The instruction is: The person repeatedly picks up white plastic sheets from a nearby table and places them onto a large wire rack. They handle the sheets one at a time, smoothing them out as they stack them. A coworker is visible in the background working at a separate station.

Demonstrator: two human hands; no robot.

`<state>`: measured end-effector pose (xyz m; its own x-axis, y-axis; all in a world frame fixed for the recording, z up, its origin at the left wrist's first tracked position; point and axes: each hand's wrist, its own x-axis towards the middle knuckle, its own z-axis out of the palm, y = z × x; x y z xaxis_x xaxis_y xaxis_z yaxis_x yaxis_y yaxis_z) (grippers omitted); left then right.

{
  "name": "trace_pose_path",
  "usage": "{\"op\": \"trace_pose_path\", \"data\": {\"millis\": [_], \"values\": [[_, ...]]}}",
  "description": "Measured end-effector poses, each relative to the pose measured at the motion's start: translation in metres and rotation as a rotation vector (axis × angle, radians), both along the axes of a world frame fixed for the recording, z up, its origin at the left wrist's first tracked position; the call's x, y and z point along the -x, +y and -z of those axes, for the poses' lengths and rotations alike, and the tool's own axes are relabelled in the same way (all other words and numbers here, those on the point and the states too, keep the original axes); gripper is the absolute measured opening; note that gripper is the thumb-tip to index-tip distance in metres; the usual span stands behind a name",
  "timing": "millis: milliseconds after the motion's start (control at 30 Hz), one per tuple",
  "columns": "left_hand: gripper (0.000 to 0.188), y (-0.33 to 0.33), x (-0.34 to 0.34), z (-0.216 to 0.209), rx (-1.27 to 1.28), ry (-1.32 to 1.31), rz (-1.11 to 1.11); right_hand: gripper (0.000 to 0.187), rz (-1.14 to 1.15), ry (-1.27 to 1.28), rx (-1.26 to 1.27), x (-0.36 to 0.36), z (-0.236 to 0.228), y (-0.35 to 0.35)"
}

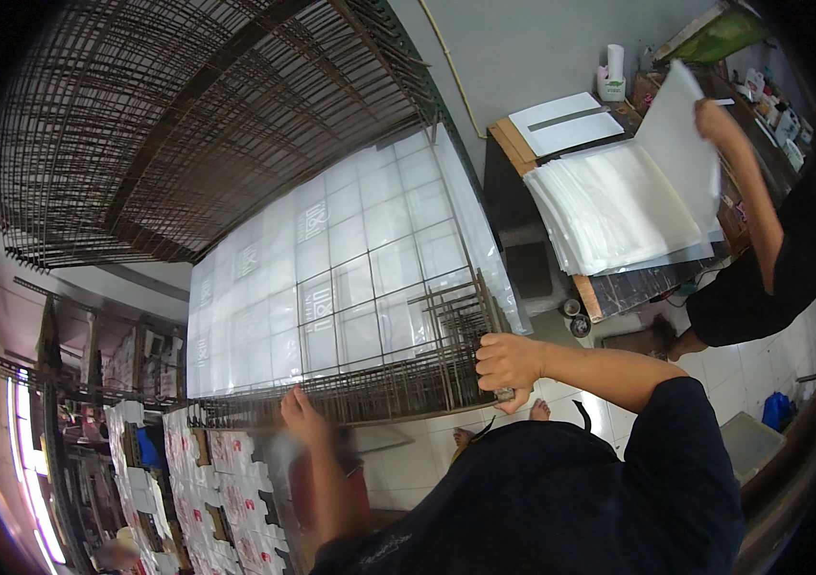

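Note:
A metal drying rack (408, 395) with stacked wire shelves stands in front of me. Across its wire shelf lies a large clear plastic sheet (360, 230) with white printed patches. My right hand (508, 366) is closed round the rack's near right corner. At the rack's front edge, my left hand (303, 416) has its fingers drawn together, pointing up beside the sheet's near border; what they pinch, if anything, is hidden. Some blur lies around the left wrist. Many more wire shelves (187, 115) are tilted up above the sheet.
To the right, a co-worker's hand (710, 120) lifts a translucent sheet (681, 144) over a sheet stack (609, 206) on a dark table (643, 287). Printed white sheets (235, 489) hang or stand at lower left. A red container (350, 489) is beneath my left arm.

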<state>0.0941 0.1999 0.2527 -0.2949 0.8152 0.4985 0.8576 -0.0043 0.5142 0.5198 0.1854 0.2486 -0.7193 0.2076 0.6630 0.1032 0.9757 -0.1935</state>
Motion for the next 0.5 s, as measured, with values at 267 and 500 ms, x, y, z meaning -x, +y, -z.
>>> {"op": "trace_pose_path", "data": {"millis": [267, 500], "values": [[0.035, -0.001, 0.003, 0.003, -0.015, -0.004, 0.031, 0.036, 0.044, 0.109, 0.069, -0.002, 0.003, -0.009], [0.036, 0.001, -0.003, -0.002, 0.009, -0.033, 0.008, 0.039, 0.110, 0.126, 0.114, -0.003, 0.004, -0.015]]}}
